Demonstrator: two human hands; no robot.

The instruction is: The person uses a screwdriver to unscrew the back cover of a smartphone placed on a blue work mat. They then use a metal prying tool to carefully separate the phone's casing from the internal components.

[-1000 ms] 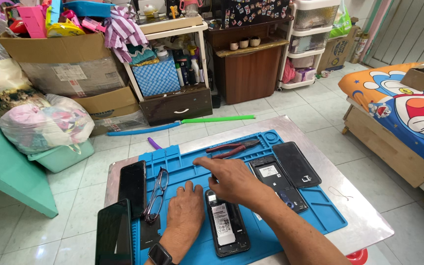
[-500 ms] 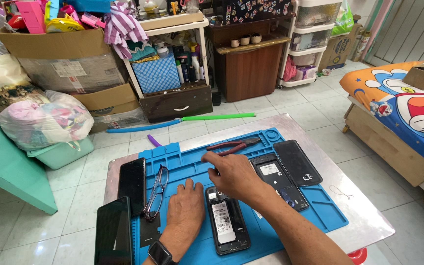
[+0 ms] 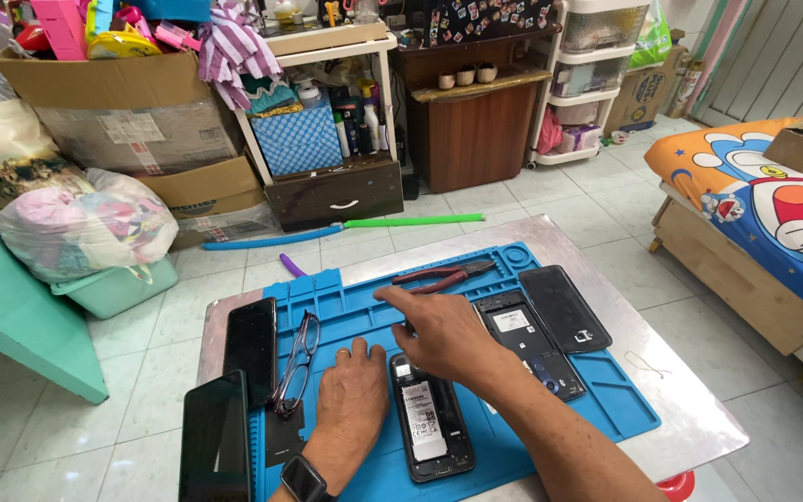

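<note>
Phone teardown: early, back already off.
I see left hand (image 3: pixel 353 395) flat, fingers spread, holding nothing, beside the opened phone (image 3: pixel 429 429); right hand (image 3: pixel 439 330) empty, forefinger out toward pliers (image 3: pixel 443 276). Second opened phone (image 3: pixel 527 339), back cover (image 3: pixel 564 309) beyond.

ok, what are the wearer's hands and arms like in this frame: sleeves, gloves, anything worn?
Both hands are bare, with no gloves. The left hand has a ring on one finger and a dark smartwatch with a black strap at the wrist. The right hand wears nothing, and its forearm is bare, no sleeve in view.
</note>
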